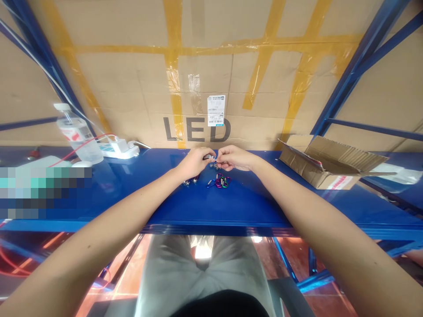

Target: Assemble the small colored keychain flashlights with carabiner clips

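Note:
Above the blue shelf top my two hands nearly meet at the fingertips. My left hand is closed on a small shiny dark-and-silver metal piece whose exact kind is too small to tell. Facing it, my right hand pinches at a tiny silvery bit, mostly hidden by the fingers. Several coloured carabiners, blue, purple, red and green, lie in a cluster just below the hands. Small metal parts are scattered under the fingertips, and more dark shiny pieces lie partly hidden under my left wrist.
An open cardboard box stands on the right. At left are a plastic bottle, a white power strip with a plugged-in charger and a red cable. A big taped carton marked LED walls off the back between blue posts.

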Motion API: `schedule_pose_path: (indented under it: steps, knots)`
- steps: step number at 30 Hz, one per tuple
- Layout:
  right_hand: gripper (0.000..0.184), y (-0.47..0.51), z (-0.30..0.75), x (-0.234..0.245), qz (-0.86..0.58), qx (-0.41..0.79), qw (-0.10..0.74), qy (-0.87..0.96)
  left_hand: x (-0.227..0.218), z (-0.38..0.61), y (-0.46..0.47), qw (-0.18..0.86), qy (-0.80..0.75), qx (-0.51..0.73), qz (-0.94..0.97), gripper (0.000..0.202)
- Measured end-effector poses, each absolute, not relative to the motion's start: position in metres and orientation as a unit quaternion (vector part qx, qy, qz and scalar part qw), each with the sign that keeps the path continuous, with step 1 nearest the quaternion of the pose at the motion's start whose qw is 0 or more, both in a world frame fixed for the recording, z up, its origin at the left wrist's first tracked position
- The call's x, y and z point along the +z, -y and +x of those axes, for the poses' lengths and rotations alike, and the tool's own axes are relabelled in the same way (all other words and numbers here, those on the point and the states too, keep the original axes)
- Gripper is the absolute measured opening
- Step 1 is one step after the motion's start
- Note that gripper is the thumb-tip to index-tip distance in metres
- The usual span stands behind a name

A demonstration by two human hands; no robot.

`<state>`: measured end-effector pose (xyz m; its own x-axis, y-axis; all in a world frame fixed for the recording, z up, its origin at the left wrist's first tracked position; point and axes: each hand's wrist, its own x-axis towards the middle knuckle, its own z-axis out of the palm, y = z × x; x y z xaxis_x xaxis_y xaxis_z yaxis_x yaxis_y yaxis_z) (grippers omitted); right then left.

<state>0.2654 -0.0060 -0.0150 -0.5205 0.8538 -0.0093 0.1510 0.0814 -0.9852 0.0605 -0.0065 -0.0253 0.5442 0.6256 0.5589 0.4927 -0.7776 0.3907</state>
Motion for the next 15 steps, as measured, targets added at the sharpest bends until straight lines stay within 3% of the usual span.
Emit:
schedule_pose_path:
  steps: [15]
  knots:
    - [0.023, 0.0102, 0.2582, -0.0139, -0.426, 0.503, 0.301, 0.690, -0.0229, 0.0636, 0.0070, -0.028, -0.289, 0.267, 0.919, 0.018]
